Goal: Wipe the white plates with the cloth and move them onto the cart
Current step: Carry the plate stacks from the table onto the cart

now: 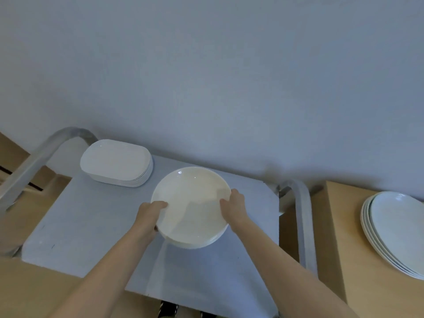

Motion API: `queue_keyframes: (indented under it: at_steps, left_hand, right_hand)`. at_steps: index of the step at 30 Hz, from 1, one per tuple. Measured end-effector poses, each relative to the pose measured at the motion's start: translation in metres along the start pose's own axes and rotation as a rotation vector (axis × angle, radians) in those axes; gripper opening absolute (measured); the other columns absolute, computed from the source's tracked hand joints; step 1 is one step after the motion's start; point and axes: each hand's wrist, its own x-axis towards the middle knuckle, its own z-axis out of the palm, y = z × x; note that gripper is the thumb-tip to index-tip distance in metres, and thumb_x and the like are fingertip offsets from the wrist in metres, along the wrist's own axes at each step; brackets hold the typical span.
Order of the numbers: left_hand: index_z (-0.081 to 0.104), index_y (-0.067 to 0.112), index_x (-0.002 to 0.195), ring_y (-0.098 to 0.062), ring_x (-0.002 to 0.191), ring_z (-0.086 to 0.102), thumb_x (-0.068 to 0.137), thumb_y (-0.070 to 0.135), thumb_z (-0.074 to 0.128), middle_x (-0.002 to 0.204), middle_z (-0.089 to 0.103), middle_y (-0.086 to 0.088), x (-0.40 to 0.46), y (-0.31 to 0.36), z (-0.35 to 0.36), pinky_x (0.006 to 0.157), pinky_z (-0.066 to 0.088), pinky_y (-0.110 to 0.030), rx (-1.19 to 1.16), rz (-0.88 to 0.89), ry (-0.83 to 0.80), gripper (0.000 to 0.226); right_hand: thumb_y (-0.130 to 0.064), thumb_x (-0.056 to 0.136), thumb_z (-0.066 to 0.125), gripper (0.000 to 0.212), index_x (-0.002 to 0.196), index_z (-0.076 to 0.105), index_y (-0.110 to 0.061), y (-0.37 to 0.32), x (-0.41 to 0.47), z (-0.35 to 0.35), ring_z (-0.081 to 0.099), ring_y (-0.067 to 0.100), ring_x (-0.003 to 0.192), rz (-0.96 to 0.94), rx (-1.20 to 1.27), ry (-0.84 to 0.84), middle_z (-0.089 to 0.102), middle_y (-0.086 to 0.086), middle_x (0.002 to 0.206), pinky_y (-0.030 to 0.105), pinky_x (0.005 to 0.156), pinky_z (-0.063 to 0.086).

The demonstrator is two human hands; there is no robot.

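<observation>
while we look down from head height, the wall (206, 65) fills the upper half of the view, plain and pale. below it stands the cart (91, 226), its flat grey top running from lower left to centre right, with a bent metal handle (34, 161) at the left end and another (302, 214) at the right. to the right of the cart, just beside it, we see a wooden table (344, 249) carrying a stack of large plates (394, 230), white, lying near the right edge of the view. at the far left corner of the cart top we note a stack of oblong plates (117, 162), white with rounded corners. near the middle of the cart top sits a stack of round plates (191, 206), cream-white, several rims showing at its near edge; whether it rests fully on the cart or is lifted a little we cannot tell. our left hand (151, 214) grips the left rim of that round stack, thumb on top and fingers curled under. our right hand (234, 204) grips the right rim in the same way, thumb over the edge. both forearms reach in from the bottom of the view. at the bottom edge, under the cart, a bit of dark patterned footwear (168, 309) shows.
</observation>
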Motion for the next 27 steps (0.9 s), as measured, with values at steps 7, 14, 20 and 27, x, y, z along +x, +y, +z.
queue_keyframes:
  at_steps: [7,14,20,27]
  left_hand:
    - [0.048,-0.005,0.126,-0.034,0.096,0.057,0.087,0.009,0.056,0.119,0.057,-0.026,0.063,0.034,0.008,0.071,0.042,-0.034,0.115,0.000,-0.090,0.043]
    - [0.053,-0.002,0.116,-0.030,0.084,0.054,0.086,0.006,0.054,0.094,0.057,-0.018,0.100,0.037,0.005,0.066,0.039,-0.031,0.171,-0.007,-0.120,0.031]
    - [0.045,-0.002,0.117,-0.032,0.090,0.052,0.086,0.007,0.056,0.102,0.054,-0.017,0.119,0.032,0.005,0.069,0.039,-0.034,0.180,-0.002,-0.103,0.034]
    - [0.044,0.004,0.109,-0.029,0.091,0.050,0.086,0.006,0.058,0.098,0.051,-0.011,0.126,0.029,0.008,0.074,0.038,-0.035,0.141,0.034,-0.097,0.027]
  right_hand:
    - [-0.005,0.094,0.041,0.030,0.123,0.044,0.000,-0.015,0.034,0.024,0.050,0.027,0.090,0.071,0.092,0.083,0.042,0.016,0.127,0.035,0.076,0.045]
    - [-0.007,0.096,0.043,0.028,0.123,0.046,-0.001,-0.015,0.054,0.049,0.048,0.024,0.090,0.086,0.102,0.142,0.040,0.014,0.125,0.037,0.082,0.046]
    - [-0.007,0.095,0.042,0.029,0.124,0.045,-0.002,-0.011,0.059,0.061,0.050,0.026,0.093,0.093,0.123,0.165,0.041,0.014,0.123,0.043,0.087,0.049]
    - [-0.005,0.095,0.041,0.031,0.126,0.045,-0.003,-0.008,0.062,0.068,0.050,0.024,0.091,0.085,0.131,0.206,0.041,0.012,0.123,0.040,0.085,0.048]
